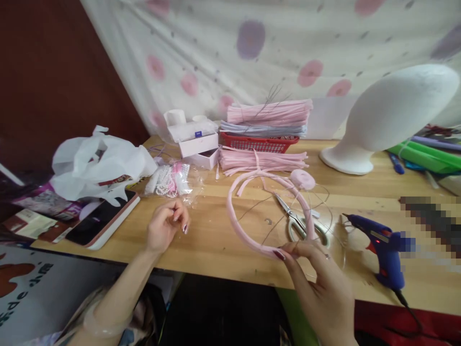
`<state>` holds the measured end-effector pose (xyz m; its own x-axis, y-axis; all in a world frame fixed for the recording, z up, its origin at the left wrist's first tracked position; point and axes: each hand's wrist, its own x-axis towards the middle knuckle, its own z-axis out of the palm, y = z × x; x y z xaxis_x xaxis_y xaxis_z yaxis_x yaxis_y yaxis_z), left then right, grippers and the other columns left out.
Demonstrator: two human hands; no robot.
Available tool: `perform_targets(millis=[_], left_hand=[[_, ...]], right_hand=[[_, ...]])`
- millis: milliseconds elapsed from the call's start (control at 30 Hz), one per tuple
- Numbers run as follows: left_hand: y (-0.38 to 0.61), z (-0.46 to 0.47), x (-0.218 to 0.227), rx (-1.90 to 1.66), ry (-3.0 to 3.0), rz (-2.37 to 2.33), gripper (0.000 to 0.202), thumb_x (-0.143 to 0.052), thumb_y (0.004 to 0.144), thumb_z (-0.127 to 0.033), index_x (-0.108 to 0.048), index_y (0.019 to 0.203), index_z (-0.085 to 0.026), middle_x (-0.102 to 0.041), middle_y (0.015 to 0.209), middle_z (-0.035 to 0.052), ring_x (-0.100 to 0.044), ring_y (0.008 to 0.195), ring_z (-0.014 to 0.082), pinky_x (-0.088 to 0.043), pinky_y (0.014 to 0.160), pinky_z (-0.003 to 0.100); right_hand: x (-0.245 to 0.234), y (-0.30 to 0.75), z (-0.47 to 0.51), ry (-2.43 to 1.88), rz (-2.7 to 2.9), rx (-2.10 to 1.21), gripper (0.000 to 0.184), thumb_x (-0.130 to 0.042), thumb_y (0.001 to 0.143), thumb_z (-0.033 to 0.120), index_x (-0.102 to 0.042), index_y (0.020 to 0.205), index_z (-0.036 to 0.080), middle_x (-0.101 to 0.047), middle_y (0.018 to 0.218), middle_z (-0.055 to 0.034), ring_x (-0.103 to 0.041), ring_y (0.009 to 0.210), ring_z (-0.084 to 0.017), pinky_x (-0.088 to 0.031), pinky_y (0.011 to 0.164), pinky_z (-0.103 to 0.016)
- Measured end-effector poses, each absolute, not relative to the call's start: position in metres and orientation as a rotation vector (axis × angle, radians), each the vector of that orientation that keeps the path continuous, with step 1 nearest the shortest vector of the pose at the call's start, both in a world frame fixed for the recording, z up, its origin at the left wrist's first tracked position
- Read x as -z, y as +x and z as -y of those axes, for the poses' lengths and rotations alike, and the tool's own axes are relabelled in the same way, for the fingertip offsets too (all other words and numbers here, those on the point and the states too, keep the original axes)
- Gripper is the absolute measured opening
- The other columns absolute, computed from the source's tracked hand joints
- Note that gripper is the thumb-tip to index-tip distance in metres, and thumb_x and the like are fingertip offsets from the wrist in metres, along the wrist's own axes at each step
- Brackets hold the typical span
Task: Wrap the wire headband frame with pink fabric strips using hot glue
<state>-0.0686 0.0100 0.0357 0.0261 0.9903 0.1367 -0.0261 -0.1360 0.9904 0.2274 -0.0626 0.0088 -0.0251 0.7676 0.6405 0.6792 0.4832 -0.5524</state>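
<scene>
My right hand [317, 283] pinches the near edge of a pink wrapped hoop [234, 218] between thumb and fingers. The hoop is tilted above the table, and thin wires trail from it. At its far right side is a pink coiled disc [302, 179]; whether it is attached I cannot tell. Behind the hoop's right side lie scissors [297, 226] with pale handles. My left hand [166, 226] hovers near the table's front edge, fingers loosely curled and apart, holding nothing visible. Nearest to it is a clear bag of white and pink beads [169, 180].
A blue glue gun [382, 245] with a lit red light stands right. Pink stem bundles [262, 161] lie before a red basket [259, 143]. A white foam head [392, 110] stands back right. Left are a phone [101, 221], plastic bag [97, 161] and white boxes [198, 144].
</scene>
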Motion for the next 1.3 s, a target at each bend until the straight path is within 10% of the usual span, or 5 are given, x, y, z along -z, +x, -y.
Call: perform_targets(millis=[433, 833, 1300], left_hand=[[-0.045, 0.013, -0.028, -1.166, 0.852, -0.603, 0.033, -0.044, 0.102, -0.036, -0.048, 0.073, -0.02, -0.036, 0.057, -0.0078, -0.036, 0.046, 0.0085, -0.036, 0.06, 0.027], [-0.017, 0.025, -0.03, -1.205, 0.762, -0.64, 0.041, -0.053, 0.099, -0.04, -0.045, 0.065, -0.02, -0.033, 0.05, -0.0099, -0.03, 0.042, 0.0068, -0.035, 0.057, 0.025], [0.001, 0.058, -0.025, -1.04, 0.773, -0.872, 0.045, -0.068, 0.086, -0.058, -0.057, 0.067, -0.019, -0.041, 0.051, -0.0065, -0.031, 0.045, 0.0076, -0.027, 0.045, 0.023]], right_hand=[[-0.001, 0.207, 0.041, -1.225, 1.982, -0.183, 0.011, -0.057, 0.099, 0.024, -0.058, 0.088, 0.022, -0.065, 0.077, -0.001, -0.061, 0.073, -0.018, -0.048, 0.068, -0.031], [0.011, 0.216, 0.045, -1.396, 1.834, -0.171, 0.019, -0.062, 0.096, 0.029, -0.062, 0.114, 0.022, -0.068, 0.106, -0.0077, -0.062, 0.099, -0.024, -0.048, 0.083, -0.037], [-0.043, 0.138, 0.049, -1.013, 1.883, -0.619, 0.006, -0.048, 0.102, 0.024, -0.05, 0.097, 0.022, -0.057, 0.082, 0.0006, -0.057, 0.068, -0.012, -0.047, 0.061, -0.024]])
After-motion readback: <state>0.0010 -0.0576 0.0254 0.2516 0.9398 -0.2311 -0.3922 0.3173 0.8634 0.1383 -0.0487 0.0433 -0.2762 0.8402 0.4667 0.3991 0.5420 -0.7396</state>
